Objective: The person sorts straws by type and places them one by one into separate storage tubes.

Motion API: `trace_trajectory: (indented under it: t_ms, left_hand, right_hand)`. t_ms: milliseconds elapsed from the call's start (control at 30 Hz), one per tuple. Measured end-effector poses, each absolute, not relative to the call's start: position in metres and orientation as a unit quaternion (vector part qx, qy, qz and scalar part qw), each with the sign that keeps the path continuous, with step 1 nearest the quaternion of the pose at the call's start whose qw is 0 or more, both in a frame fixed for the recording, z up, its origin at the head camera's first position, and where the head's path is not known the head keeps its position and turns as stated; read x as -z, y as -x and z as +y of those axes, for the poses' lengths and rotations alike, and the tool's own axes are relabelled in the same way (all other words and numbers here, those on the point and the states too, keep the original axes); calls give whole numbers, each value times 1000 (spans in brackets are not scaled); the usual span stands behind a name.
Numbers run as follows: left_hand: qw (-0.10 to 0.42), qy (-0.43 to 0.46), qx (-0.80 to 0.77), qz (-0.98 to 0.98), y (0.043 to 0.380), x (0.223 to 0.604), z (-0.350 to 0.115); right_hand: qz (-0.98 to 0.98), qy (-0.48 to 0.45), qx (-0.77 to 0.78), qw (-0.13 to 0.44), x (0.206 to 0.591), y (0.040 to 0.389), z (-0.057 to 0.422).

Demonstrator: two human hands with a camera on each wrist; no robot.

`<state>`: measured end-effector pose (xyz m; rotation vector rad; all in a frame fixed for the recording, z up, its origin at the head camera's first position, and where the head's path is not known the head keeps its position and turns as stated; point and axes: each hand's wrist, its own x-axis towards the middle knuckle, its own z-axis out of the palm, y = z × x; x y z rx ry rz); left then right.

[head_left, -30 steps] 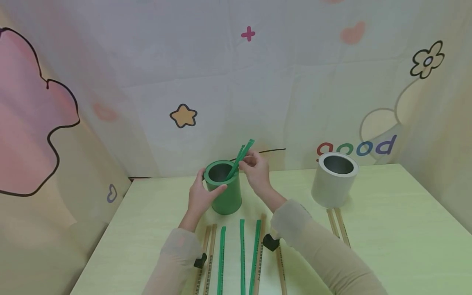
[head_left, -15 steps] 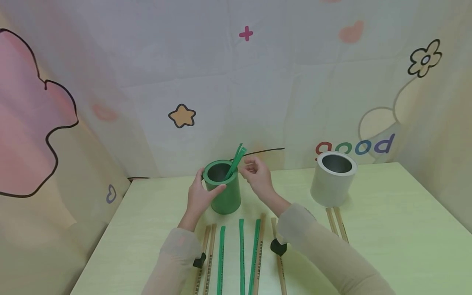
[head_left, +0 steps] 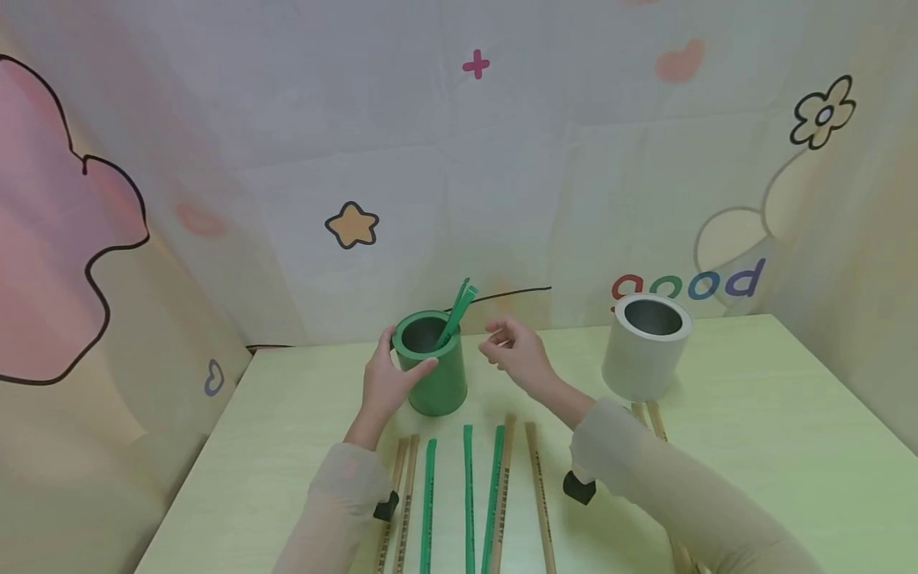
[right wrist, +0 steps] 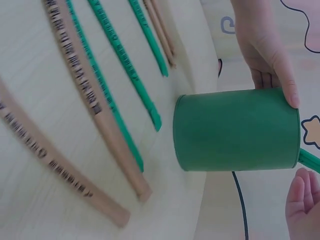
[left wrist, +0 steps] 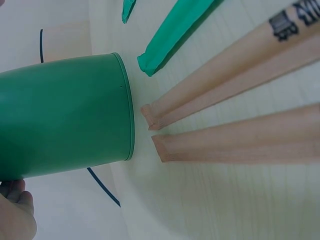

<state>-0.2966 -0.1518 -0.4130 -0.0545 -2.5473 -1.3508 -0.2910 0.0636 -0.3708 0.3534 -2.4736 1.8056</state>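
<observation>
My left hand [head_left: 387,383] holds the green cylindrical cup [head_left: 439,387] near its rim, thumb at the front and fingers on the far left side. The cup stands upright at the back of the table. Two long, thin green wrapped sticks [head_left: 459,311] lean out of it toward the right; their lower ends are hidden inside. To the right of the cup, my right hand [head_left: 521,355] hovers with fingers loosely bent and nothing in them. In the right wrist view, the fingers [right wrist: 298,192] are below the protruding green sticks.
Several green wrapped sticks [head_left: 468,494] and brown wrapped sticks [head_left: 541,494], printed with dark characters, lie on the table [head_left: 287,446] in front of the cup. A white cylindrical cup [head_left: 645,363] stands at the right, with more brown sticks before it, partly under my right sleeve.
My right hand has let go of a green stick, which has dropped lower in the green cup, and has moved away to the right. The left hand keeps its hold on the cup.
</observation>
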Motion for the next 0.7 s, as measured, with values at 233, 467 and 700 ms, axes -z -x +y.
trace_trajectory:
  t_ms: [233,467,700]
  left_hand:
    - [128,20,466,-875,297,413,-153]
    - [125,20,463,-877,297,414,-153]
    - [123,18,470,-874,296,414,-152]
  right_hand:
    - [-812,-123,-571,5,374,282,78]
    - [-815,-111,-568,-37,386,270,84]
    - [-805,-99,-577,-93,407,256,84]
